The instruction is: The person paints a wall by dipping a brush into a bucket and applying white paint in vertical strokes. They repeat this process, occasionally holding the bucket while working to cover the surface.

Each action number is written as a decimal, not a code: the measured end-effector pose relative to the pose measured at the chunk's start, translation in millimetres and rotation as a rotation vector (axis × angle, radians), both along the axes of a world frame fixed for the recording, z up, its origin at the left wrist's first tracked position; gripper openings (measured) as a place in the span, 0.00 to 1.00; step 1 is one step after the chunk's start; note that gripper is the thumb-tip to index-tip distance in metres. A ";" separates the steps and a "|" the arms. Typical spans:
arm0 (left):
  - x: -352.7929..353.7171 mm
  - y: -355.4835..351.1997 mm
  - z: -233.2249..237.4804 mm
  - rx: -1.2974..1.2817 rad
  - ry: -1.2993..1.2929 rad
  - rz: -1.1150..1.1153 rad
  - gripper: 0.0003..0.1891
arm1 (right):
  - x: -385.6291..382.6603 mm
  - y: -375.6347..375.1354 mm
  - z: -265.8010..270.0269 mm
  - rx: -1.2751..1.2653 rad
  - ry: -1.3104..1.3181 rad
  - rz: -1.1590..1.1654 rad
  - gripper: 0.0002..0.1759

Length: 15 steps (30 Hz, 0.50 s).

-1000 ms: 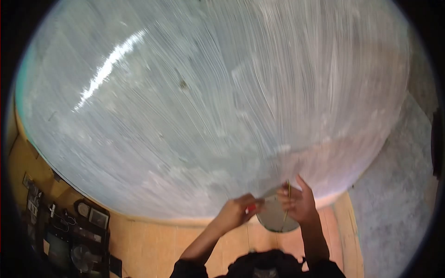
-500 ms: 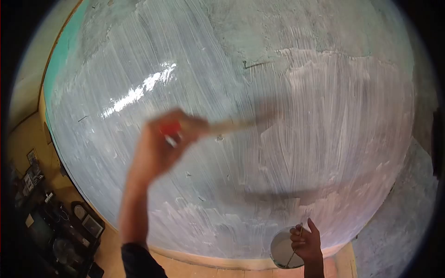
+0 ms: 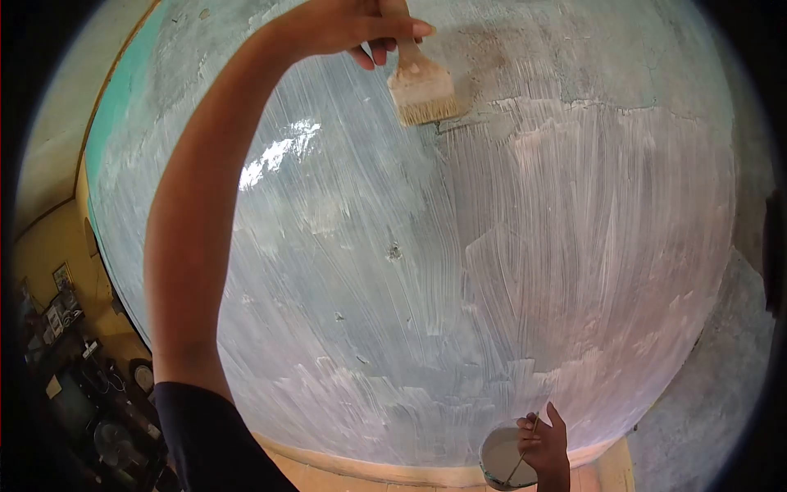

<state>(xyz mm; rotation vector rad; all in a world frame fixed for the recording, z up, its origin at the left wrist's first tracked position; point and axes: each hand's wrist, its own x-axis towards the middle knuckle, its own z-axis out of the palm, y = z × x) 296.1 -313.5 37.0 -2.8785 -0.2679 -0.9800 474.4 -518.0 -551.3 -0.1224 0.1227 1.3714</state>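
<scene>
The paintbrush point(image 3: 421, 88) is at twelve o'clock, bristles down by the streaked wall point(image 3: 557, 238); contact is unclear. The left hand point(image 3: 357, 29) pinches its handle, and the left forearm point(image 3: 197, 205) blocks the wall toward ten o'clock. At five o'clock, the right hand point(image 3: 543, 445) curls its fingers round the handle of a bucket point(image 3: 484, 466) of whitish paint, thumb raised. A fan point(image 3: 112, 444) stands at eight o'clock.
</scene>
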 end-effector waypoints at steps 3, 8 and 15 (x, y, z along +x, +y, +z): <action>5.8 6.0 5.7 0.048 0.000 -0.047 0.23 | 2.3 -4.3 -11.1 0.059 0.013 0.013 0.31; 6.1 7.1 45.1 0.151 -0.261 -0.073 0.20 | 9.3 -9.5 -19.4 0.098 -0.010 0.015 0.33; 0.2 9.6 49.7 0.650 -0.586 -0.046 0.16 | 3.0 -16.5 -7.1 -0.035 -0.025 -0.074 0.30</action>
